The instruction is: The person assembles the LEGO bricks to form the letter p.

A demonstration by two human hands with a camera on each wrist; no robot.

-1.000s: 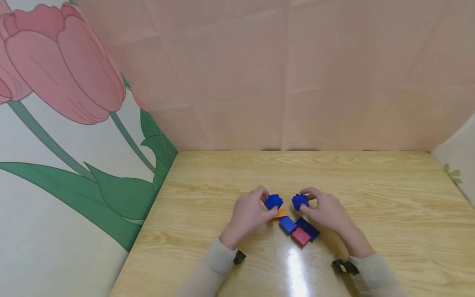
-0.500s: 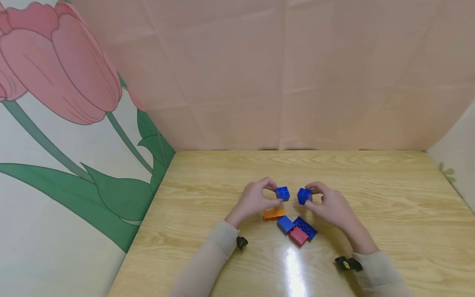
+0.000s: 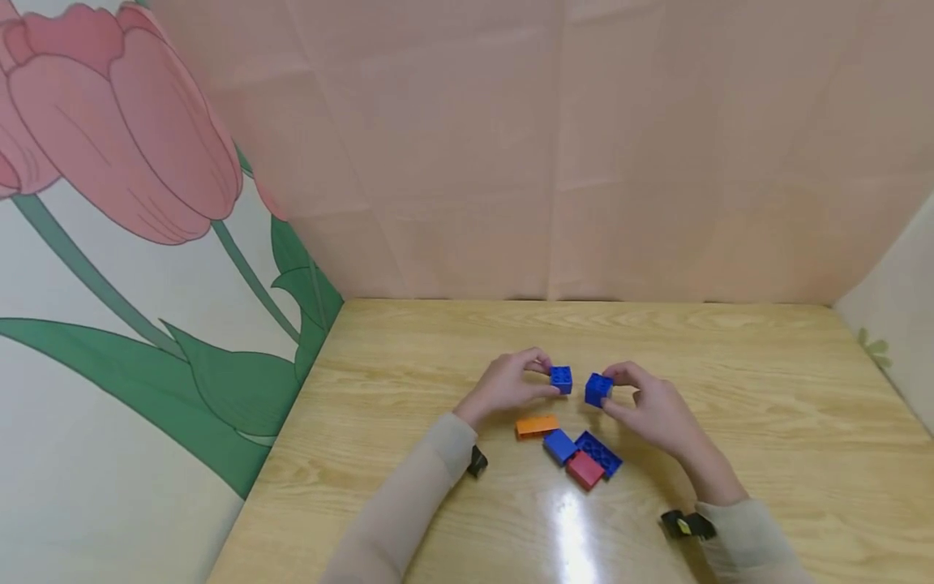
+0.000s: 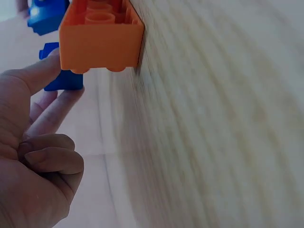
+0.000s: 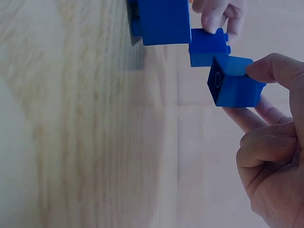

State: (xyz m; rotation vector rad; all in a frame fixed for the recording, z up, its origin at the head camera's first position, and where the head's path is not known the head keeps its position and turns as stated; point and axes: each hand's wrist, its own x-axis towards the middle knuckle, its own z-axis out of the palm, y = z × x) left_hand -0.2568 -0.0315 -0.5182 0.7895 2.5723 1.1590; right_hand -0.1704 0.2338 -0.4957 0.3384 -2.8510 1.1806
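Note:
Between thumb and fingers my left hand pinches a small square blue toy brick, its studs facing up. Just to the right, my right hand pinches a second blue toy brick, slightly tilted. A narrow gap separates the two bricks. In the right wrist view the right hand's brick shows its hollow underside, and both hands' other fingers are curled in. Nearer the body lie an orange brick, a blue brick, a red brick and a longer dark blue brick with its hollow side up.
The wooden table reaches back to a pink cloth wall. A tulip-printed panel borders it on the left, a pale panel on the right. In the left wrist view the orange brick stands close beside the left hand.
The left hand has moved right and slightly away from the body with its brick, uncovering the orange brick. Both held bricks have turned from studs facing the camera to more upright.

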